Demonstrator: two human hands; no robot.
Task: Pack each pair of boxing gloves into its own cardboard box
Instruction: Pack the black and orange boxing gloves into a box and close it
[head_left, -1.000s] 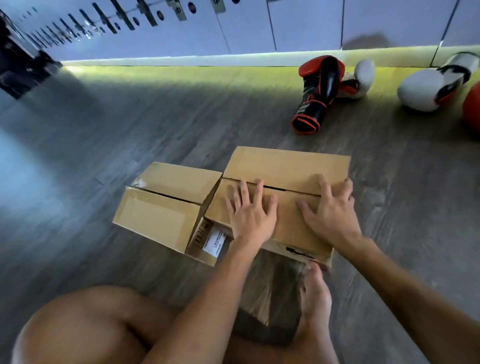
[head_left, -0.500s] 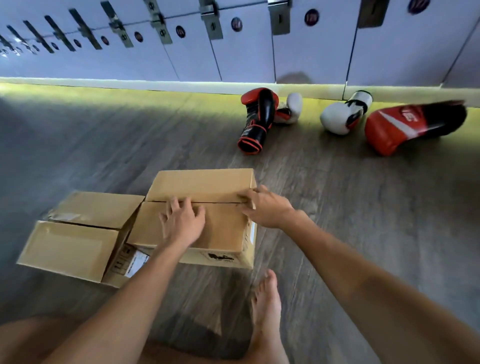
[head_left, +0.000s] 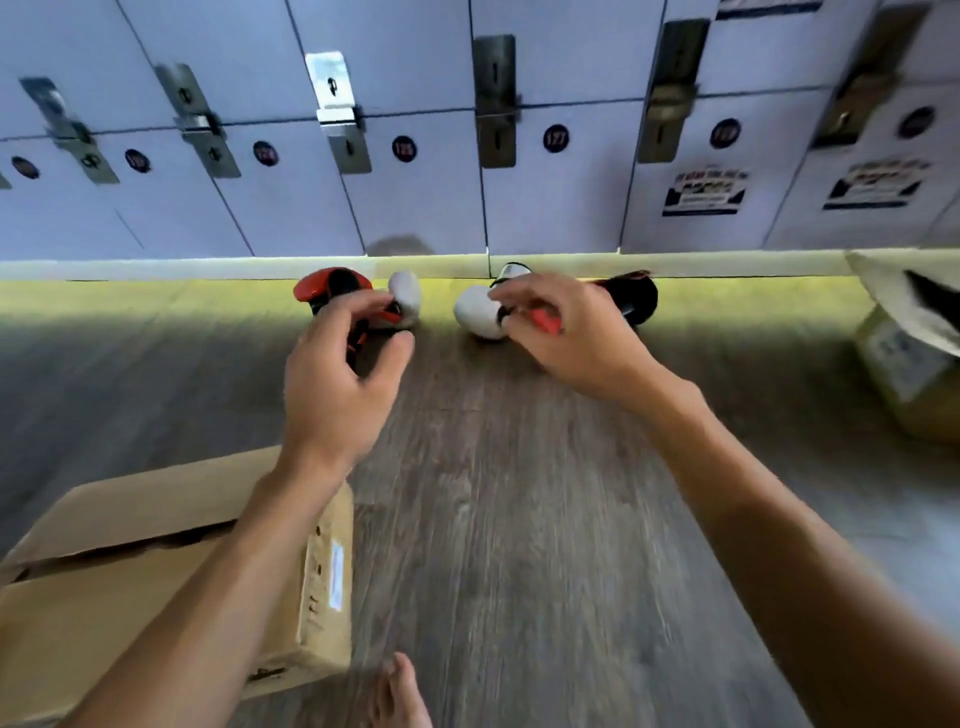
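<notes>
Grey wood-grain floor (head_left: 519, 519), backed by a row of pale lockers (head_left: 426, 208) with a yellow-lit strip along their base; the frame is motion-blurred. Left hand (head_left: 337, 395) is reached forward above the floor, fingers loosely curved and thumb spread, holding nothing. Its fingertips overlap a red-and-black glove (head_left: 332, 283) in view, contact not clear. Right hand (head_left: 571, 338) is also reached forward, fingers curled over the gap between two gloves. Blur hides whether it grips or only touches them. Just past the left hand's fingers, a first white glove (head_left: 406, 293) lies against the red-and-black glove by the locker base. At the right hand's fingertips lies a second white glove (head_left: 475, 314). Behind that hand lies a red glove (head_left: 636, 299), its black cuff pointing right. All four gloves are on the floor, none in a box. Nearer, at lower left under the left forearm, a cardboard box (head_left: 130, 597) sits with its top flaps folded over and a dark gap along the seam. A white label (head_left: 336, 574) is on its end face. A bare foot (head_left: 400, 696) shows at the bottom edge. At far right, a second box (head_left: 904, 374) stands by the lockers with something pale and dark on top, too blurred to identify. Locker doors carry round number tags and metal latches.
</notes>
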